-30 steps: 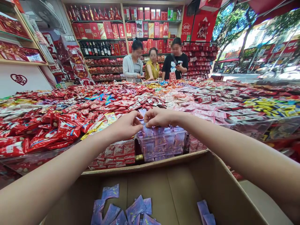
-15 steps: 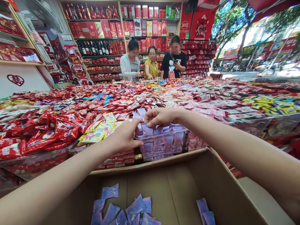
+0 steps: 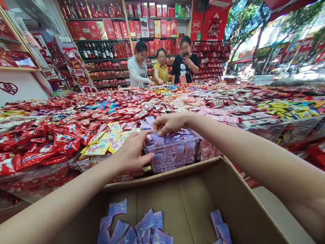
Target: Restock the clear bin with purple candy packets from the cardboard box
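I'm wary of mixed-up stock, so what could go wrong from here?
Purple packets might slip over the rim of the clear bin, since they're piled up to it under the right hand. One could also stray among the yellow packets, which lie close by on the left.

On the red wall panel (image 3: 205,12) — an oval logo (image 3: 196,24) reading 金冠, AINI beneath; a heart emblem (image 3: 8,88) at left bears double happiness (囍); print on the purple packets (image 3: 146,223) is too small to read.
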The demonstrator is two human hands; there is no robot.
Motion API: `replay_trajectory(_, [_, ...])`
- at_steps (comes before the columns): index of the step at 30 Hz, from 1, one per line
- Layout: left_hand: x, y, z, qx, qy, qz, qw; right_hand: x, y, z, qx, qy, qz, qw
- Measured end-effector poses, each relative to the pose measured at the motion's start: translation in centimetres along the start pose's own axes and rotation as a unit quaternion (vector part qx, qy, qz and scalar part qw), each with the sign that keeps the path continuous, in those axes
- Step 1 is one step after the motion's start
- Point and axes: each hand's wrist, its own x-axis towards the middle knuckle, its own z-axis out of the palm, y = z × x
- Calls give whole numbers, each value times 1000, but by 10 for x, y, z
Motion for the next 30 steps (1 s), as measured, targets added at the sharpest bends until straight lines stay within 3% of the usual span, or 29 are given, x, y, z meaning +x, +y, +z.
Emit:
replay_trajectory(5, [2,-3,-7,-31,-9,-10,999,2,0,-1,0,-17,-1,1000])
replay_trajectory(13, [12,5,-16,-125,-33,-50,990,-3,1,3,-3,9,-1,1000])
replay_trajectory(19, [27,6,-24,-125,-89,-49,987,-4,3,-2,-16,-11,-27,999])
replay_trajectory(25, [23,8,-26,-145,-137,-62,978,1,5,-5,-19,-36,-24,999])
replay_trajectory(30, [20,7,-24,-170,-153,-79,970,2,5,-1,-53,-17,-33,998])
